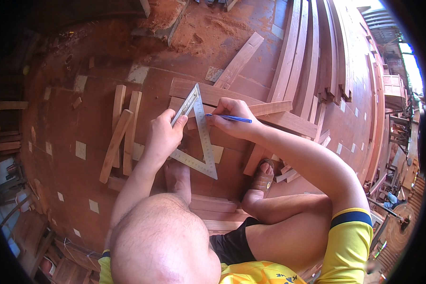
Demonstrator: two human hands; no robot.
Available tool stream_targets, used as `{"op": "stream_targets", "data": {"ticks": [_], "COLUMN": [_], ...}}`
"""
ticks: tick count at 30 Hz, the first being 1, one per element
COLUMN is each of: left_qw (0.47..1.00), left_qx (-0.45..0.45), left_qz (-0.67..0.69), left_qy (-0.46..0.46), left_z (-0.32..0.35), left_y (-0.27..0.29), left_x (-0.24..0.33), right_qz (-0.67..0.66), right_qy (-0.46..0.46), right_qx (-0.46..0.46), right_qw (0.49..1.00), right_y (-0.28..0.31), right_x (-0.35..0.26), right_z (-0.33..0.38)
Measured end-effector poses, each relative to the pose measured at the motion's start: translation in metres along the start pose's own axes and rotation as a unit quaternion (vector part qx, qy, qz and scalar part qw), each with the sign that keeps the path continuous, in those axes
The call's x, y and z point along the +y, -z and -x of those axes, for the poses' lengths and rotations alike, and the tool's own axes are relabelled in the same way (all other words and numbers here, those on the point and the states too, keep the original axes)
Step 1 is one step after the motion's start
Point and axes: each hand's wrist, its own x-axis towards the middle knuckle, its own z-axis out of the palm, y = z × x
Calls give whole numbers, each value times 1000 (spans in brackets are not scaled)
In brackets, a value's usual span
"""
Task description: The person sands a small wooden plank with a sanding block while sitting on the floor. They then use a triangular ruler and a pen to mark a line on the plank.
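My left hand (168, 130) is closed on the thick edge of a metal triangle square (205, 137), its thumb lying along that edge. The square rests across a wooden board (284, 122), and its graduated arms stretch back toward me. In my right hand (233, 118) is a blue pen (236, 118), pinched between the fingers. The pen's tip is close beside the square's long arm, over the wood; whether it touches cannot be made out. A shorter wooden piece (271, 108) lies on the board beyond my right wrist.
Several short wood strips (120, 132) lie on the tiled floor to the left. Long planks (312, 52) stretch away at the far right. Sawdust (208, 33) covers the floor ahead. Another wood piece (240, 60) angles away behind the board. My sandalled foot (262, 177) stands near the board.
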Motion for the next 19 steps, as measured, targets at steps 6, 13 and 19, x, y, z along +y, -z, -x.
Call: {"op": "stream_targets", "data": {"ticks": [6, 13, 19], "left_qw": [1000, 1000, 997], "left_qx": [-4, -5, -2], "left_qz": [-7, -22, -76], "left_qy": [6, 11, -8], "left_z": [-1, -2, -2], "left_y": [0, 2, 1], "left_x": [2, 6, 0], "right_qz": [17, 59, 140], "right_qy": [10, 40, 31], "right_qx": [3, -11, -134], "right_qw": [1000, 997, 981], "right_y": [-1, 1, 6], "right_x": [2, 1, -24], "right_z": [0, 0, 12]}}
